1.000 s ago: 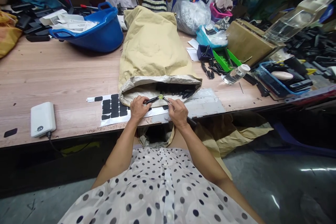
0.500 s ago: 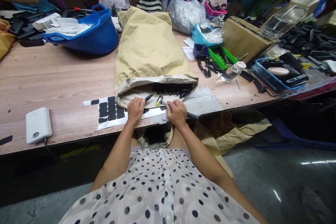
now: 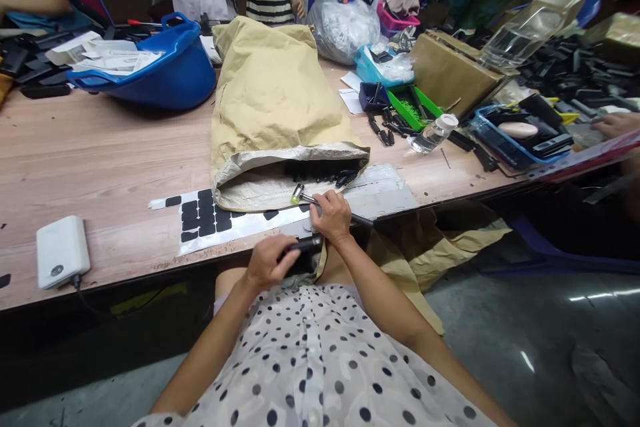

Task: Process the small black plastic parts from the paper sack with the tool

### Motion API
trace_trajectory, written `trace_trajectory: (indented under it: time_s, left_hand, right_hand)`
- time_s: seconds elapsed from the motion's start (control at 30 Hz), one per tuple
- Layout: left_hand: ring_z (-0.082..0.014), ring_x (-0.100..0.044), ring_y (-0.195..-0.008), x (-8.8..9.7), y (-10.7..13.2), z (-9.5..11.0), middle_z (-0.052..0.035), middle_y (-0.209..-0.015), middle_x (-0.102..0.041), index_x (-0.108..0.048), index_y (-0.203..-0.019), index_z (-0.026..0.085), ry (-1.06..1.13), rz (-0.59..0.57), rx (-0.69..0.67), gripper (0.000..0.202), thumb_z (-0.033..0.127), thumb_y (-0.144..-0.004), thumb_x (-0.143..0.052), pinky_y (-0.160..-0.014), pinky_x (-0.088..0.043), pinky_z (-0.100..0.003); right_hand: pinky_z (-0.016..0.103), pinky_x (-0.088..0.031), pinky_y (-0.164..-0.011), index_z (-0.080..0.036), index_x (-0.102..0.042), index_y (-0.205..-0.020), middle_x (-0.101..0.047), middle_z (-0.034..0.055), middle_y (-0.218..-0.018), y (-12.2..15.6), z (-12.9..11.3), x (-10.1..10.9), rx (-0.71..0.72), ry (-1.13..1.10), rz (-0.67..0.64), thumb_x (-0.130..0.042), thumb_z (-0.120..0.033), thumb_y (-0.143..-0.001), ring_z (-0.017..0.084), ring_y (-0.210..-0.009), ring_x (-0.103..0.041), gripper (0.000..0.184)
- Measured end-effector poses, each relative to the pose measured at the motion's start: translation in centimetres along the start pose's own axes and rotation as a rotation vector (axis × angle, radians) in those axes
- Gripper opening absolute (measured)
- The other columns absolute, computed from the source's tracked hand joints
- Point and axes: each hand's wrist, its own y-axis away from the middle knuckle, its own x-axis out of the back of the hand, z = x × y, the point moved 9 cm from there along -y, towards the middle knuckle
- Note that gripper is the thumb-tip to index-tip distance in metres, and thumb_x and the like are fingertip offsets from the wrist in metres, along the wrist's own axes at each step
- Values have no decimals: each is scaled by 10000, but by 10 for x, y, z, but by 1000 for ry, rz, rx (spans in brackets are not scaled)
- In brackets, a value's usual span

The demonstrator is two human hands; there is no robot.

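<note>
My left hand (image 3: 270, 260) is closed round a black handle-like part (image 3: 306, 243), just below the table's front edge and above an open bag on my lap. Between the fingers of my right hand (image 3: 331, 215) is a small hammer (image 3: 307, 199); its metal head with a yellow-green face points left and its dark handle sticks out to the right. Right in front lies a tan paper sack (image 3: 280, 93), its mouth toward me, with black parts (image 3: 345, 175) inside. Partly under the sack is a white sheet of black stickers (image 3: 200, 220).
A white power bank (image 3: 63, 252) with a cable lies left. A blue basin (image 3: 175, 73) holds white pieces. To the right stand a green tray (image 3: 407, 113), a water bottle (image 3: 434, 133), a carton (image 3: 445, 73) and a blue basket (image 3: 520, 140). Other people stand behind the table.
My left hand has moved from the sack's mouth down and toward me, past the table edge, with a black part in it. My right hand stays nearly in place with the hammer.
</note>
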Motion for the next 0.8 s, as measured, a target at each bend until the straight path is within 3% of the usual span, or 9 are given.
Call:
trace_trajectory:
  time_s: [0.07, 0.13, 0.27, 0.37, 0.47, 0.53, 0.6, 0.7, 0.8]
  left_hand:
    - [-188, -678, -744, -28, 19, -6, -39, -826, -736, -727, -1017, 255, -32, -130, 80, 276, 424, -944, -522, -724, -521, -296]
    - [-213, -718, -820, -51, 32, -27, -43, -885, -765, -725, -1039, 268, -131, -247, 265, 248, 383, -946, -525, -742, -532, -300]
    - [-291, -745, -914, -72, 41, -59, -113, -958, -782, -736, -1079, 231, -332, -447, 525, 249, 256, -913, -551, -763, -538, -355]
    - [-291, -739, -849, -71, 28, -48, -111, -873, -772, -754, -972, 217, -265, -509, 485, 192, 218, -856, -601, -711, -516, -347]
    - [-208, -670, -649, -62, 5, -19, -32, -674, -706, -727, -788, 213, 29, -519, 380, 132, 280, -833, -622, -599, -461, -289]
    - [-156, -593, -562, -48, -21, -6, 7, -598, -650, -705, -741, 202, 230, -425, 335, 214, 364, -846, -611, -553, -426, -258]
    - [-136, -567, -569, -23, -54, -7, 22, -611, -641, -708, -769, 195, 310, -202, 324, 260, 430, -836, -622, -565, -430, -245]
    - [-157, -618, -682, 9, -100, -28, 4, -704, -680, -717, -826, 198, 187, 141, 393, 233, 405, -835, -610, -665, -485, -262]
    - [-203, -674, -840, 13, -136, -41, -50, -836, -733, -741, -873, 200, -40, 236, 467, 198, 353, -832, -622, -808, -520, -302]
  right_hand:
    - [336, -379, -783, -240, -743, -1047, -589, 75, -915, 0, 0, 0, -1, -2, 1, -597, -259, -875, 239, -894, -478, 227]
    - [337, -376, -779, -238, -744, -1052, -589, 76, -915, 0, 0, -1, -2, -5, -3, -595, -257, -876, 240, -895, -479, 231]
    - [333, -371, -768, -237, -752, -1039, -592, 74, -901, -1, -1, 0, 1, 3, 9, -596, -253, -873, 237, -882, -483, 228]
    - [327, -368, -762, -237, -756, -1014, -601, 72, -891, -2, -2, 3, 2, 12, 33, -601, -254, -867, 234, -870, -485, 214]
    - [325, -358, -760, -242, -754, -1002, -601, 70, -888, -2, -3, 3, -4, 16, 34, -604, -257, -868, 233, -871, -484, 202]
    - [324, -351, -758, -244, -752, -1001, -598, 69, -890, -2, -3, 3, -9, 15, 25, -604, -258, -872, 231, -872, -480, 197]
    - [324, -343, -755, -243, -749, -995, -596, 68, -893, -2, -3, 3, -15, 18, 12, -605, -264, -877, 230, -873, -476, 188]
    - [323, -337, -757, -242, -744, -1000, -591, 67, -897, -2, -4, 1, -20, 23, -6, -603, -274, -885, 231, -882, -472, 185]
    - [323, -337, -761, -243, -741, -1014, -588, 66, -899, -1, -5, 1, -13, 22, -11, -601, -274, -889, 230, -887, -468, 190]
